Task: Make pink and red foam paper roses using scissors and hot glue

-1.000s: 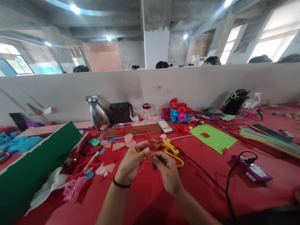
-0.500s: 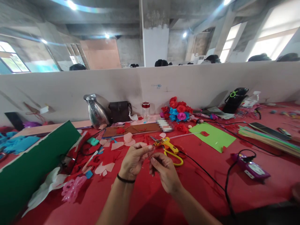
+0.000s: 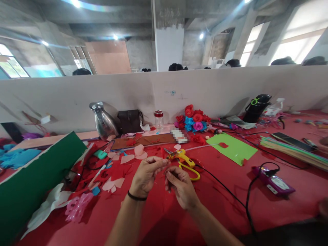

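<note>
Red covers the tabletop (image 3: 215, 212) in the head view, where two bare hands come close together near the middle. The left hand (image 3: 147, 175), a dark band (image 3: 137, 196) at its wrist, brings thumb and forefinger together; whether anything sits in that pinch is too small to tell. The right hand (image 3: 183, 188) curls just beside it, thumb against bent fingers, and I cannot tell whether it grasps anything either. Just beyond the fingertips lie a yellow glue gun (image 3: 186, 159) and yellow-handled scissors (image 3: 196, 175), overlapping from this angle. Pink paper pieces (image 3: 127, 158) are strewn left of the hands among red scraps. Farther back, red, blue and magenta flowers (image 3: 194, 118) are heaped near the pale partition (image 3: 128, 90); a lime-green sheet (image 3: 232, 150) lies to their right.
</note>
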`<action>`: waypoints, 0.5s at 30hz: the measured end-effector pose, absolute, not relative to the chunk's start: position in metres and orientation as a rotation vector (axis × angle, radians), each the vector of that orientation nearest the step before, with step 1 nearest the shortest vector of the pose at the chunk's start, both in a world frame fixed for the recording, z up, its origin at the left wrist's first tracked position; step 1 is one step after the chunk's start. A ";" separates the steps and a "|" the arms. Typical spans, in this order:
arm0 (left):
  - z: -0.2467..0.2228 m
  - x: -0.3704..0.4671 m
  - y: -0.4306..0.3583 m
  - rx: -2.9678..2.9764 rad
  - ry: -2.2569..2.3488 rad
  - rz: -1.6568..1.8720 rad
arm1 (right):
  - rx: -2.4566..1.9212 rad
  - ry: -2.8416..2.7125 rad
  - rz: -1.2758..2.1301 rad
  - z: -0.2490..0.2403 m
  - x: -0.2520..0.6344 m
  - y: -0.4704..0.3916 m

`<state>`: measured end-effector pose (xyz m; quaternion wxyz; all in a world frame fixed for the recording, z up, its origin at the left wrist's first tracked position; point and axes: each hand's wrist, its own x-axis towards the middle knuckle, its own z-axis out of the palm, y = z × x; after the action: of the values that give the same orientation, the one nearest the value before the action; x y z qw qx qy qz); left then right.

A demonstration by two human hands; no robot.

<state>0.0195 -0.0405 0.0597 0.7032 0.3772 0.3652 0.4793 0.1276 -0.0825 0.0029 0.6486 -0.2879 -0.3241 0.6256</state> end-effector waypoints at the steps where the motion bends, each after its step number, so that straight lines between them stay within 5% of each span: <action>1: 0.059 0.020 -0.040 0.812 0.814 1.083 | -0.653 -0.739 1.422 0.002 0.128 -0.082; 15: 0.060 0.020 -0.037 0.802 0.810 1.060 | -0.632 -0.681 1.475 0.000 0.128 -0.075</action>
<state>0.0204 -0.0370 0.0597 0.7120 0.3619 0.3652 0.4782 0.1283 -0.0753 -0.0004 0.6437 -0.2773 -0.2988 0.6477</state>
